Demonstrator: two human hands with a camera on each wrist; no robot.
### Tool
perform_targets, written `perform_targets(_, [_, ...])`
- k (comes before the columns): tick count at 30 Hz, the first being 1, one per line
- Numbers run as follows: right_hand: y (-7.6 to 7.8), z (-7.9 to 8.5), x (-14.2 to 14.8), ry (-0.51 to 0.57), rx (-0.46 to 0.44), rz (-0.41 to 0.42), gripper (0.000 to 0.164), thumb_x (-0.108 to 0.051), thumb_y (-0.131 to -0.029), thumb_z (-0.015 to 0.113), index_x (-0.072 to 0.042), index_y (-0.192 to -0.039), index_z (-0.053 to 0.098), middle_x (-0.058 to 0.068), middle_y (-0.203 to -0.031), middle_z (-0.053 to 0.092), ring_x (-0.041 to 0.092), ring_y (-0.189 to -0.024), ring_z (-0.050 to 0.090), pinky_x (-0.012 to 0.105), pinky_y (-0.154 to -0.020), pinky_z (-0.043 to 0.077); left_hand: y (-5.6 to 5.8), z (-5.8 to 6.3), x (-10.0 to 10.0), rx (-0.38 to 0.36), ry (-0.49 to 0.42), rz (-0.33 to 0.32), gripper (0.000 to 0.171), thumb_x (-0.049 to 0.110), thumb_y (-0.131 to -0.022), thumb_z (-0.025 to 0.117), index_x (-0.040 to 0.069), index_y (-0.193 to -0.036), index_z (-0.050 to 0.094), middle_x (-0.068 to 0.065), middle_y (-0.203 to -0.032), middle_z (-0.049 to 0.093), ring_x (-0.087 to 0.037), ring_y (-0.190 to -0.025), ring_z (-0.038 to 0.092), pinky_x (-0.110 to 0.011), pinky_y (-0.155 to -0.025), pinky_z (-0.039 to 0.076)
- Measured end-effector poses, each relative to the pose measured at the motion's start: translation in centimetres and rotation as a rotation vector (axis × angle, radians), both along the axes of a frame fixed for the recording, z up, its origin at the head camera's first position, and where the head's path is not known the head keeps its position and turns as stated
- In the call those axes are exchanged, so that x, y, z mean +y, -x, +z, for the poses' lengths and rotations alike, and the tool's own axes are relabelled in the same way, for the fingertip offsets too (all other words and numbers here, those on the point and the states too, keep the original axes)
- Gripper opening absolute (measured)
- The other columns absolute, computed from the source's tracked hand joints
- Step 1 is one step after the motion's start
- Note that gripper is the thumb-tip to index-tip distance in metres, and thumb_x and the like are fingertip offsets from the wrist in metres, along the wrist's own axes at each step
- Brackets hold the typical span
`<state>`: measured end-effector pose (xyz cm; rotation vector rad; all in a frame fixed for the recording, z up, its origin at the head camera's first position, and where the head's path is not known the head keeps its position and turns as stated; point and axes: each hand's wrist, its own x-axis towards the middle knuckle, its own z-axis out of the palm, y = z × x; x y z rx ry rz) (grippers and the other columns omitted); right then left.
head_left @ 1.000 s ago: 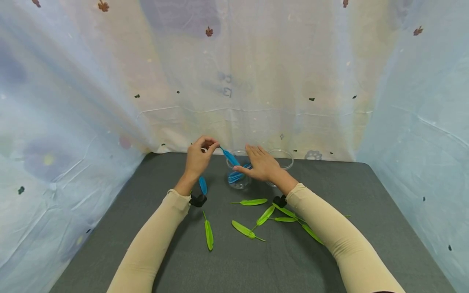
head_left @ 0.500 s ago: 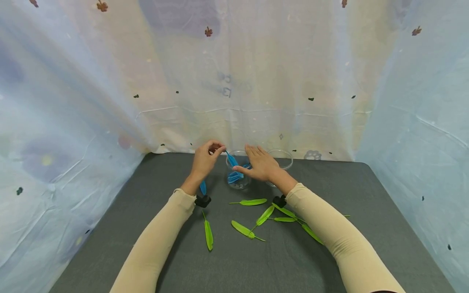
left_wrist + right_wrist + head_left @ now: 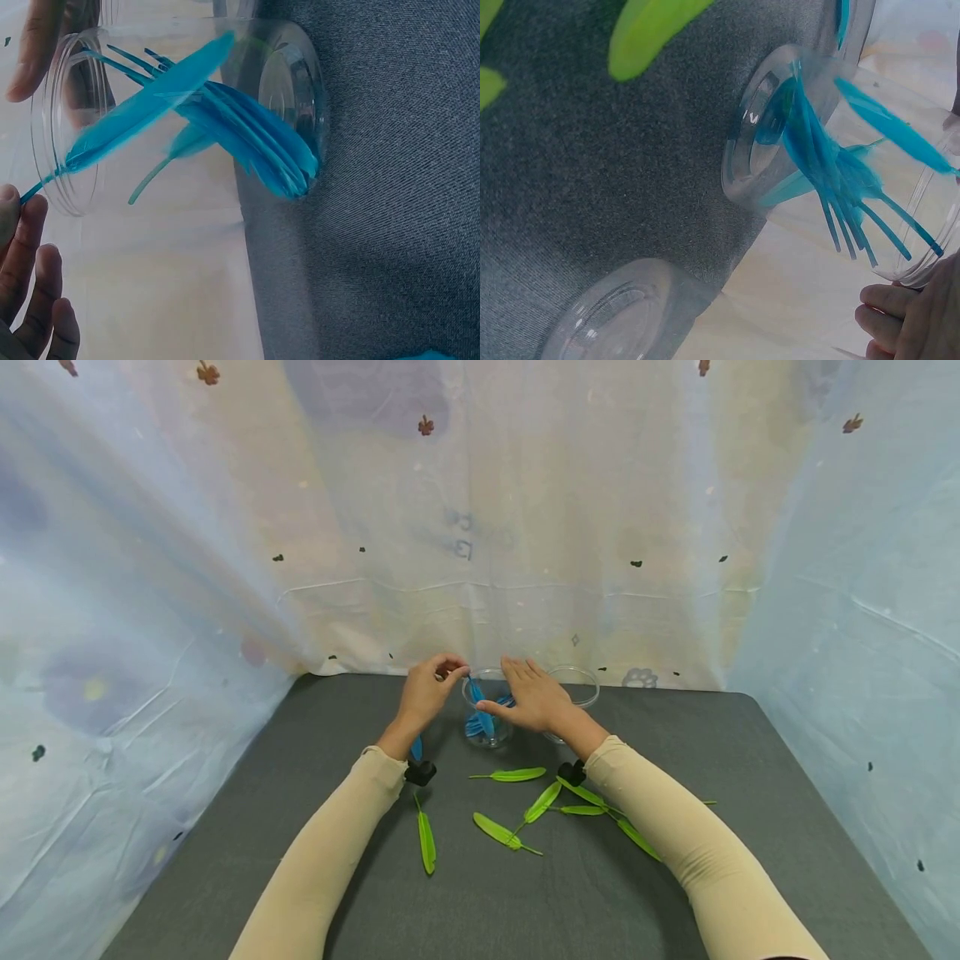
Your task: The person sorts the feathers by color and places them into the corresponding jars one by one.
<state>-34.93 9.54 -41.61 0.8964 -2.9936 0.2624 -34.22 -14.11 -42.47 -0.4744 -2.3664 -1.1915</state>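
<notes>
At the far part of the grey table (image 3: 487,910), one clear jar (image 3: 491,742) stands upright, w/ a bunch of blue feathers (image 3: 251,135) inside, lying aslant, some stems directed up to the mouth. L hand (image 3: 429,689) is just beside the rim, on the jar's left side. Its thumb and finger pinch the thin stem of one blue feather (image 3: 150,109); the other fingers are loosely bent. This feather hangs w/ its blade in the jar, tip down, and its stem passes out thru the mouth. R hand (image 3: 536,695) is at the jar's right side, nr. the rim, w/ fingers straight and close together, and thumb spread away in front of the jar. How firmly it presses the wall, I cannot tell. Second clear jar (image 3: 615,322) is just right of the first, partly hidden behind R hand. Nearer to the person, several green feathers (image 3: 520,774) lie scattered, mostly in the middle & toward the R arm. One loose blue feather (image 3: 417,748) lies by the L wrist, partly covered. Both sleeves (image 3: 322,860) are beige, w/ a black wrist device (image 3: 420,772) on each arm. Behind hangs a pale printed curtain (image 3: 480,510).
</notes>
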Motion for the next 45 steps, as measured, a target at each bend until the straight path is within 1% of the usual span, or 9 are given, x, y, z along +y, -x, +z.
perform_targets(4, [0.0,0.0,0.0,0.001,0.007,0.003,0.109,-0.08,-0.102,0.042,-0.001,-0.172,0.013,0.016,-0.178,0.017,0.03,-0.166,0.015,0.048,-0.137,0.006,-0.2,0.0,0.2,-0.015,0.046,-0.001,0.018,0.029,-0.104,0.074,0.014,-0.113,0.08,-0.004,-0.103,0.08,-0.023,-0.093,0.073,-0.043,-0.085,0.062])
perform_targets(8, [0.1,0.0,0.0,-0.003,0.008,0.004,0.109,-0.081,-0.102,0.041,-0.002,-0.172,0.011,0.016,-0.178,0.016,0.03,-0.166,0.014,0.047,-0.137,0.005,-0.4,0.0,0.4,-0.031,0.139,0.009,0.02,0.03,-0.104,0.074,0.016,-0.115,0.082,-0.002,-0.105,0.08,-0.023,-0.096,0.07,-0.043,-0.081,0.06])
perform_targets(13, [0.1,0.0,0.1,-0.007,0.012,0.003,0.109,-0.081,-0.102,0.04,-0.003,-0.173,0.009,0.016,-0.178,0.016,0.031,-0.166,0.014,0.047,-0.137,0.006,-0.2,-0.4,0.5,0.002,0.246,0.022,0.022,0.031,-0.102,0.076,0.018,-0.115,0.086,0.0,-0.107,0.081,-0.022,-0.096,0.066,-0.041,-0.081,0.058])
perform_targets(20, [0.0,0.0,0.1,-0.005,0.01,0.005,0.109,-0.08,-0.103,0.042,-0.002,-0.172,0.011,0.016,-0.178,0.017,0.031,-0.166,0.015,0.047,-0.137,0.006,-0.2,-0.6,-0.1,0.027,0.217,0.034,0.021,0.032,-0.103,0.074,0.018,-0.116,0.085,-0.001,-0.106,0.08,-0.022,-0.093,0.066,-0.042,-0.078,0.058])
perform_targets(26, [0.1,0.0,0.0,0.004,0.006,0.005,0.108,-0.079,-0.103,0.042,-0.003,-0.173,0.01,0.016,-0.178,0.016,0.031,-0.166,0.015,0.047,-0.137,0.005,-0.2,-0.8,-1.5,0.006,0.187,0.041,0.026,0.035,-0.108,0.069,0.016,-0.12,0.082,-0.003,-0.114,0.077,-0.022,-0.09,0.064,-0.041,-0.072,0.056])
perform_targets(34, [0.0,0.0,0.1,0.008,0.012,0.011,0.108,-0.079,-0.103,0.042,-0.004,-0.173,0.008,0.016,-0.178,0.016,0.034,-0.166,0.017,0.048,-0.137,0.005,0.0,-1.3,-4.0,-0.12,0.178,0.078,0.025,0.038,-0.108,0.067,0.019,-0.121,0.079,-0.002,-0.112,0.076,-0.022,-0.091,0.067,-0.042,-0.067,0.055])
perform_targets(37, [0.0,0.1,0.1,0.012,0.01,0.01,0.108,-0.079,-0.103,0.043,-0.004,-0.173,0.008,0.016,-0.178,0.016,0.034,-0.166,0.017,0.047,-0.137,0.005,0.1,-1.5,-5.0,-0.174,0.18,0.096,0.024,0.037,-0.108,0.068,0.02,-0.121,0.078,-0.003,-0.112,0.076,-0.024,-0.093,0.068,-0.045,-0.07,0.056])
perform_targets(41, [-0.1,0.1,0.1,0.015,0.006,0.009,0.108,-0.079,-0.103,0.042,-0.004,-0.173,0.008,0.016,-0.179,0.016,0.034,-0.166,0.017,0.047,-0.137,0.005,0.1,-2.0,-6.1,-0.246,0.205,0.137,0.023,0.036,-0.108,0.069,0.019,-0.121,0.077,-0.005,-0.114,0.076,-0.027,-0.099,0.07,-0.048,-0.075,0.058])
perform_targets(45, [-0.1,0.1,0.0,0.011,0.004,0.013,0.108,-0.078,-0.103,0.042,-0.003,-0.173,0.007,0.016,-0.179,0.015,0.034,-0.166,0.017,0.047,-0.137,0.004,0.2,-2.6,-7.1,-0.304,0.253,0.178,0.024,0.036,-0.108,0.068,0.018,-0.12,0.078,-0.008,-0.118,0.076,-0.029,-0.101,0.071,-0.049,-0.076,0.059])
